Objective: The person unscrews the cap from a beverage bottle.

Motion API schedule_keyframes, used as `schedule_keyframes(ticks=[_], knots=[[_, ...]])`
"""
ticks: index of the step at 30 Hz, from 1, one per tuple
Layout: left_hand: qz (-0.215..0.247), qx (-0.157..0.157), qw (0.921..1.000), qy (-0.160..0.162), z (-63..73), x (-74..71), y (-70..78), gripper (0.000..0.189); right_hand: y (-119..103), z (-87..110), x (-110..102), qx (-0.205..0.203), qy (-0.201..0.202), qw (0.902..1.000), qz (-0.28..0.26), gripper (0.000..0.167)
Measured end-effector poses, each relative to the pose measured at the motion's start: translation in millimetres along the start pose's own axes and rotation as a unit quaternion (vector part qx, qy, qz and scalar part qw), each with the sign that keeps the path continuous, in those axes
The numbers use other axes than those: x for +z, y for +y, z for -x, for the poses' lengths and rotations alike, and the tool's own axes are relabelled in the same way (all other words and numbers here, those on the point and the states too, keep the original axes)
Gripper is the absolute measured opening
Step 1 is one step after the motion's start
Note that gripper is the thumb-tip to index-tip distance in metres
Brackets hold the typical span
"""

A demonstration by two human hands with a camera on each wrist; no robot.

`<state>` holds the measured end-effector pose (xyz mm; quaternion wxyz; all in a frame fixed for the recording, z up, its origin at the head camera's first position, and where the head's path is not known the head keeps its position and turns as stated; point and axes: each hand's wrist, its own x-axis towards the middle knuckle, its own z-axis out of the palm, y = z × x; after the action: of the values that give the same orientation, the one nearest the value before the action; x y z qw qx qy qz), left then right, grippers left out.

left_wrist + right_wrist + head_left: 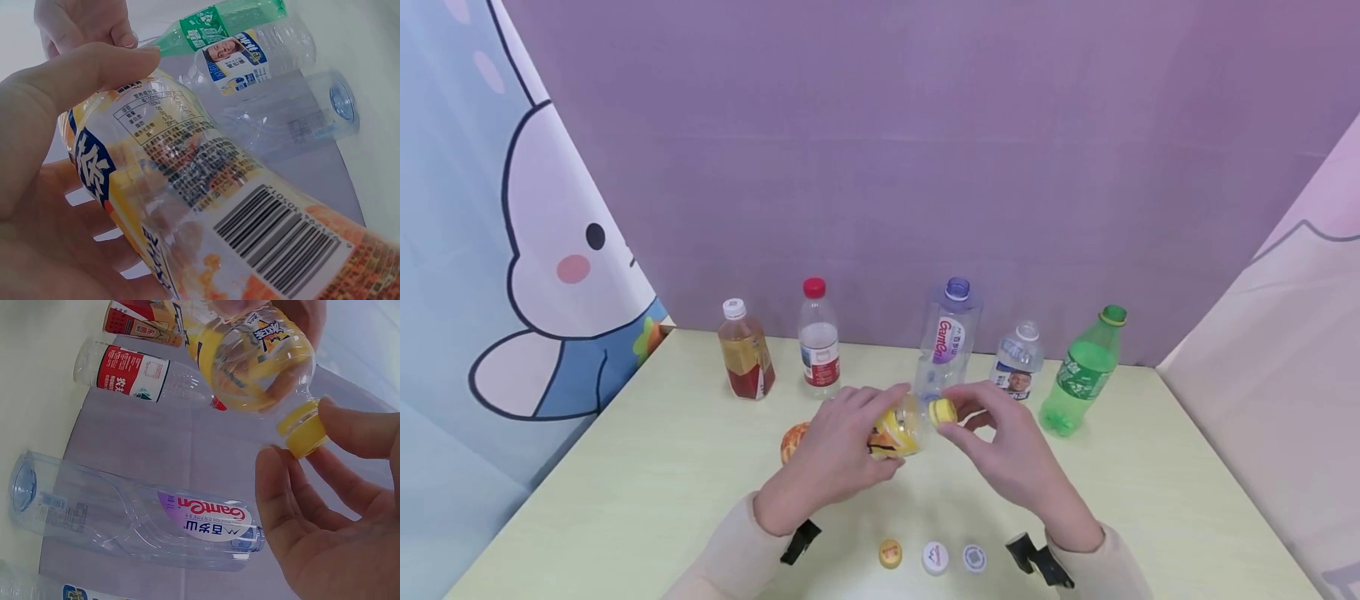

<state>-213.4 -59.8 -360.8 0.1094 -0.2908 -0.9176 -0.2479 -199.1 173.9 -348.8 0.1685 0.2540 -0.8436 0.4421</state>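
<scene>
My left hand (844,442) grips a clear plastic drink bottle with a yellow and orange label (187,162), held tilted on its side over the table with its neck toward the right. The thumb lies across the label near the bottle's shoulder, and the fingers wrap underneath. At the neck sits a yellow cap (303,429), which my right hand (1007,446) pinches between thumb and fingertips. Behind the hands stands a tall clear bottle (951,333) with a pink and purple label and no cap on its mouth.
Along the back stand a white-capped bottle with reddish-brown lower part (747,354), a red-capped clear bottle (818,342), a small clear bottle (1018,362) and a green bottle (1082,375). Near the front edge lie an orange-yellow cap (891,553) and two white caps (936,557).
</scene>
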Motion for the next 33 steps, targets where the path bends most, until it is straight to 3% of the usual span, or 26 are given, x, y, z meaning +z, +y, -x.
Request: schedule_keyframes(ticks=[7,10,14,19,25,33], knots=[[0.002,0.002,1.0,0.004,0.3,0.7,-0.9,0.083,-0.6,0.3,0.6,-0.038,-0.01,0.9989,-0.027,0.038],[0.001,-0.002,1.0,-0.002,0.2,1.2,-0.8,0.082,-1.1,0.6,0.8,-0.039,-0.008,0.9988,-0.03,0.032],[-0.006,-0.002,0.9999,-0.008,-0.3,2.5,-0.6,0.082,-1.1,1.4,1.7,-0.041,0.016,0.9989,-0.014,0.019],[-0.004,0.001,0.9999,-0.01,-0.4,3.6,-0.1,0.082,-0.5,1.2,3.2,-0.052,0.041,0.9978,-0.007,0.019],[-0.012,0.004,0.9999,-0.002,0.1,3.5,0.1,0.083,1.7,0.2,3.3,-0.037,0.028,0.9984,-0.034,0.03],[-0.005,0.002,1.0,0.002,0.1,2.3,0.9,0.084,2.8,-0.2,-3.1,0.008,0.004,0.9999,-0.009,0.028]])
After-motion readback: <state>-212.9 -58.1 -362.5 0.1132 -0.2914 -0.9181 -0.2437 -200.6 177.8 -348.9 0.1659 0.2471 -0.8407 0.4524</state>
